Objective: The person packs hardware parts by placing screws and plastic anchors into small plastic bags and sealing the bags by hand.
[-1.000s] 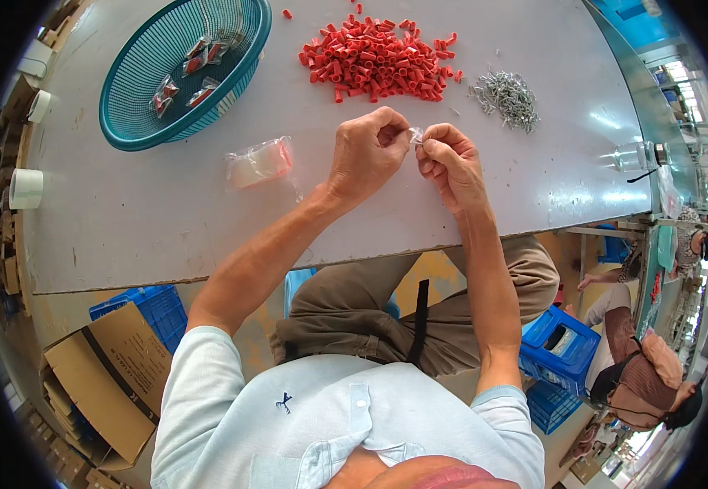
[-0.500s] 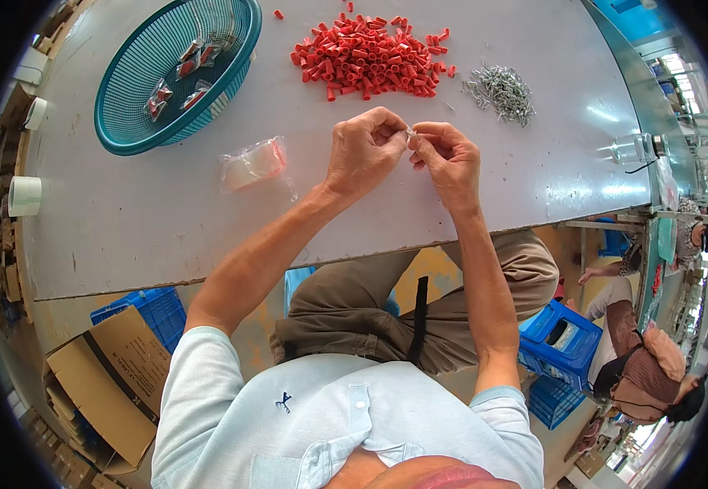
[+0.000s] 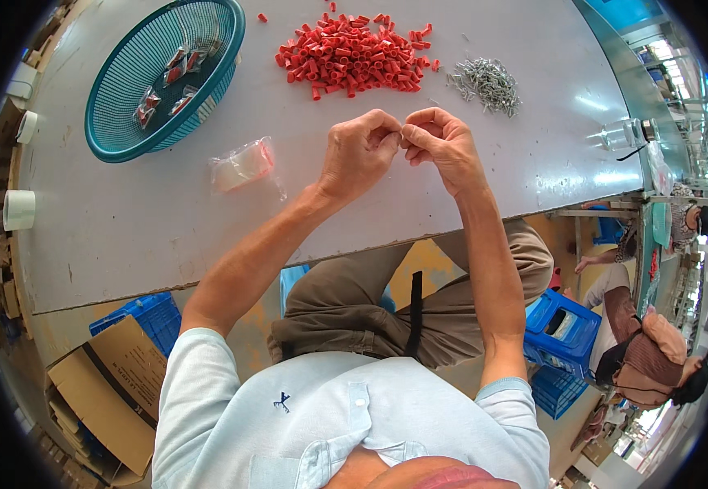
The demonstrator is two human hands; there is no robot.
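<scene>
My left hand point(image 3: 359, 156) and my right hand point(image 3: 447, 151) meet above the table, thumbs and forefingers pinched together tip to tip. Whatever sits between them is too small and too covered by the fingers to make out. Beyond them lies a heap of red plastic sleeves point(image 3: 354, 55), hollow and short. To its right is a small pile of silvery metal pins or screws point(image 3: 487, 85). A clear plastic packet with a red edge point(image 3: 242, 166) rests left of my left hand.
A teal mesh basket point(image 3: 103, 106) at the far left holds several small clear bags with red pieces. Tape rolls point(image 3: 19, 209) stand at the left edge, a clear jar point(image 3: 619, 134) at the right. Below are a cardboard box point(image 3: 113, 383) and blue crates point(image 3: 562, 330); another person point(image 3: 647, 367) sits at right.
The view has shifted slightly, so the table things appear a little further left. My fingertips have drawn closer together, and the clear glint between them no longer shows.
</scene>
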